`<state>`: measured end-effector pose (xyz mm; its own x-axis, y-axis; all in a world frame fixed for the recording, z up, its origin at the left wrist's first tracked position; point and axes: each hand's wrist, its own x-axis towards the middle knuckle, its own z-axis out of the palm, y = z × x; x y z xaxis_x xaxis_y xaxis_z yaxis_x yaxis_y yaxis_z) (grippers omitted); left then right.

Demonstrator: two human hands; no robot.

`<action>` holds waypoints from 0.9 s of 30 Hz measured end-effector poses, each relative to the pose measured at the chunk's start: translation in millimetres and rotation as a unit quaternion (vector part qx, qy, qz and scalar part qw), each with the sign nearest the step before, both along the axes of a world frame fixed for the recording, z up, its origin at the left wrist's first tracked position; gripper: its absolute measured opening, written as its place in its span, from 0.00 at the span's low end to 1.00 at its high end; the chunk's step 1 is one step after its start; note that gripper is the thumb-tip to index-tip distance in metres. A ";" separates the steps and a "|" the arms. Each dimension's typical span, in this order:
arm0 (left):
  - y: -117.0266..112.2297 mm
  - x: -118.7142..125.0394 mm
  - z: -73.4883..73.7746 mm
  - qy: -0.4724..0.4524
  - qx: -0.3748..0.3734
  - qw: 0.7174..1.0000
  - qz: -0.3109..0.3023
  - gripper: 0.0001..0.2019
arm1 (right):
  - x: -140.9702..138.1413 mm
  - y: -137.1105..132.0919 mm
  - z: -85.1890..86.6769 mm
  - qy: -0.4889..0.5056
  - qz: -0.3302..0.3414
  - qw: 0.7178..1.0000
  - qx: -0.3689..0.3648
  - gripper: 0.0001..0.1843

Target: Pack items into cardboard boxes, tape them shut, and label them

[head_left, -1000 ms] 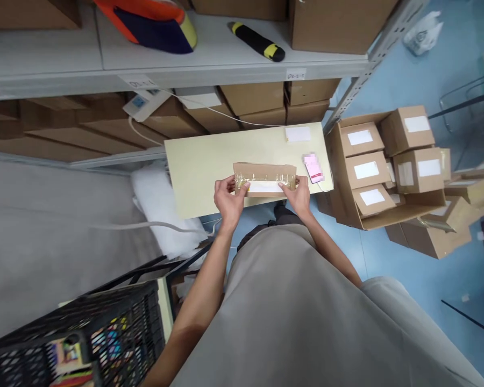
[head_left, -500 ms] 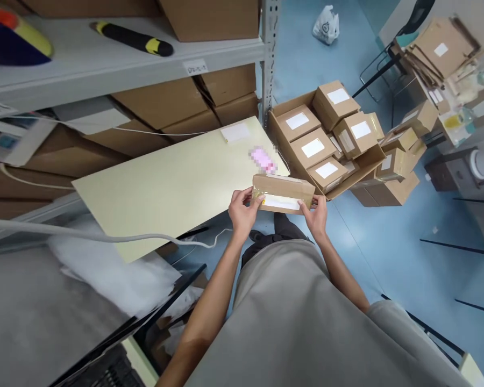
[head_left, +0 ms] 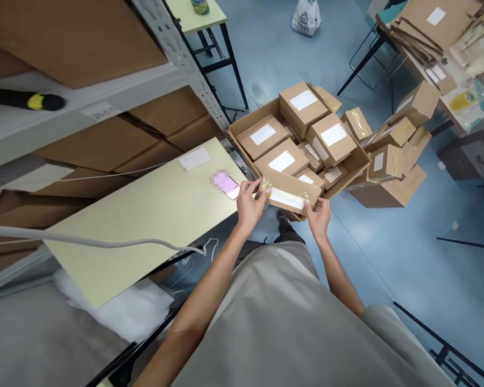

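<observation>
Between my two hands is a small cardboard box (head_left: 293,185) with clear tape and a white label on the side toward me. My left hand (head_left: 250,205) grips its left end, the thumb on the label side. Its right end is held by my right hand (head_left: 318,217), thumb at the label's edge. Just beyond the held box stands a large open carton (head_left: 242,144) with several labelled cardboard boxes (head_left: 303,101) inside. To the left, a phone (head_left: 226,184) with a pink, partly blurred screen lies on the pale yellow table (head_left: 145,226).
A metal shelf (head_left: 173,75) with large cartons rises behind the table, and a white pad (head_left: 194,159) lies on the tabletop. A grey cable (head_left: 105,242) crosses the left side. More boxes (head_left: 395,185) are stacked on the floor at right. A white plastic bag (head_left: 306,17) sits farther back.
My view has swung to the right, bringing the open carton nearer the middle. The held box is now tilted down to the right and overlaps the carton's near side. Both hands keep their hold.
</observation>
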<state>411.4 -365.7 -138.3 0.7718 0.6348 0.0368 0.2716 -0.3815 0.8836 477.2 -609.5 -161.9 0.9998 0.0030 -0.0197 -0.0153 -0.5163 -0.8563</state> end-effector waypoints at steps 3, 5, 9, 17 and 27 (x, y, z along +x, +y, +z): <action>-15.4 56.8 -2.4 0.012 0.041 0.998 -0.052 0.21 | 37.1 -20.3 -8.5 0.023 -0.020 1.000 0.003 0.30; -22.7 91.9 -6.2 0.023 0.061 0.995 -0.077 0.21 | 57.4 -31.1 -14.4 0.035 -0.027 0.999 0.011 0.29; -29.6 162.7 -16.9 0.021 0.081 0.989 -0.124 0.23 | 97.7 -44.5 -29.5 0.038 -0.044 0.998 0.007 0.30; -26.4 287.3 -52.6 0.021 0.102 0.967 -0.234 0.26 | 184.5 -41.9 -69.3 0.066 -0.100 0.993 -0.011 0.27; -25.2 338.5 -59.7 0.022 0.129 0.958 -0.254 0.25 | 220.9 -47.3 -82.4 0.023 -0.094 0.995 -0.021 0.27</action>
<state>749.8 -391.0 -198.0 0.9832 0.1505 0.1034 0.0268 -0.6790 0.7337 698.2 -656.8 -244.3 0.9806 -0.1862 -0.0609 -0.1534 -0.5363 -0.8300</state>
